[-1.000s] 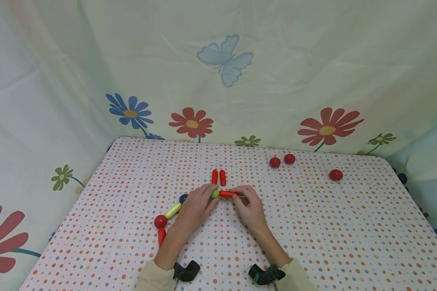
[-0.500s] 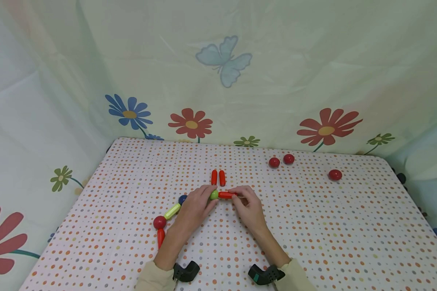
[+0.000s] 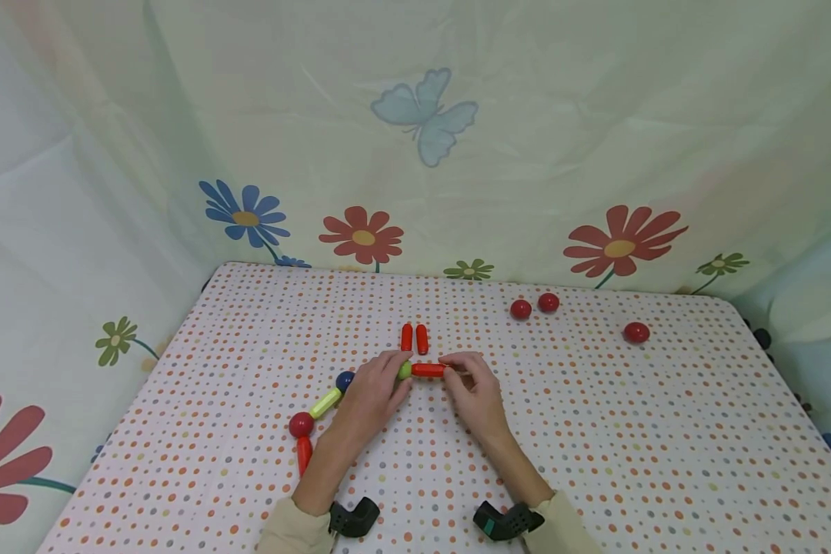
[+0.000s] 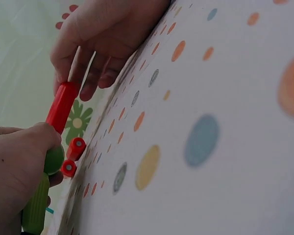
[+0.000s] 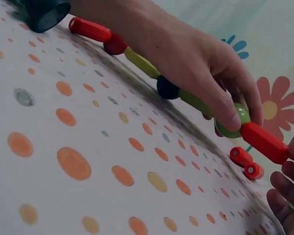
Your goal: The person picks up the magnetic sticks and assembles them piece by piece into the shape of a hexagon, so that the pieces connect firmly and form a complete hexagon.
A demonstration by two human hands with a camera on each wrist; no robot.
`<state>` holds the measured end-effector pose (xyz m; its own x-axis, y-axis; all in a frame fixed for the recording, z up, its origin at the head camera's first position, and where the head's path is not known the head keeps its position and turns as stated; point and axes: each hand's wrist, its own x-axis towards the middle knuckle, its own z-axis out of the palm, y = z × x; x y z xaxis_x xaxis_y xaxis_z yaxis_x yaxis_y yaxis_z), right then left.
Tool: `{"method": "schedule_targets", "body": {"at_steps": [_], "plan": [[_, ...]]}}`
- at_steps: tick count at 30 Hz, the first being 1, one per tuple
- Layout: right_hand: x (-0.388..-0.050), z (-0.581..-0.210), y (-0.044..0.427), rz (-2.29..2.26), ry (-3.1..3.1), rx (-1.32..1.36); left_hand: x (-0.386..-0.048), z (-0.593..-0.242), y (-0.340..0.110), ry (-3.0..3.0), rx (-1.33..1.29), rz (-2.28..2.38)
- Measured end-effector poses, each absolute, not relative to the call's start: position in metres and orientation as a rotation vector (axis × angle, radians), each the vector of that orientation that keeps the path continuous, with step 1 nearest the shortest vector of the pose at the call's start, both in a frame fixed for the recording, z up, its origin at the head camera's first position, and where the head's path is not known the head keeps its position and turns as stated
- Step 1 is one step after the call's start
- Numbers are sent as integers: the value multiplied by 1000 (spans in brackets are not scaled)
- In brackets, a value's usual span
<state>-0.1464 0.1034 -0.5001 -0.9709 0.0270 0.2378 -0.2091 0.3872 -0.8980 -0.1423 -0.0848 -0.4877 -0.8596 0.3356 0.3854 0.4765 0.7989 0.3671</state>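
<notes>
Chain of rods and balls, near the middle of the bench, running from the person's left forearm up to between the two hands. Order, from the near end: glossy red plastic-looking rod, glossy dark-red ball, yellow-green faceted rod, shiny dark-blue ball, green ribbed rod, glossy light-green ball, then a bright-red faceted rod with its end against that ball — bends at the dark-red ball and again at the blue one.

Left hand: thumb and fingers pinch the light-green ball. Right hand: thumb and index finger pinch the far tip of the bright-red rod, other fingers loosely curled.

Just beyond the hands: two loose red rods, left one and right one, side by side; left wrist view shows a small grey disc in each end face.

Hidden stuff: green ribbed rod is behind the left hand in the head view, only partly visible from the wrists. Light-green ball half covered by fingers. Near end of the first rod goes behind the forearm in the head view. Right hand cut off at the edge in the right wrist view. Can't tell whether the pinched end is off the bench.
</notes>
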Motion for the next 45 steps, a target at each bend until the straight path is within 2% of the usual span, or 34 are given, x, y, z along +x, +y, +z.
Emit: {"method": "schedule_targets", "body": {"at_steps": [19, 27, 35, 45], "plan": [[-162, -504, 129, 1362, -2355, 286, -144, -486, -84, -2728, -618, -690], [-175, -506, 169, 1285, -2333, 76, -143, -487, -85, -2746, -633, -745], [-186, -506, 213, 1138, -2265, -2, -143, -490, -87, -2724, -652, -752], [-195, -500, 274, 913, -2116, -284, -143, -489, -86, -2750, -666, -736]]}}
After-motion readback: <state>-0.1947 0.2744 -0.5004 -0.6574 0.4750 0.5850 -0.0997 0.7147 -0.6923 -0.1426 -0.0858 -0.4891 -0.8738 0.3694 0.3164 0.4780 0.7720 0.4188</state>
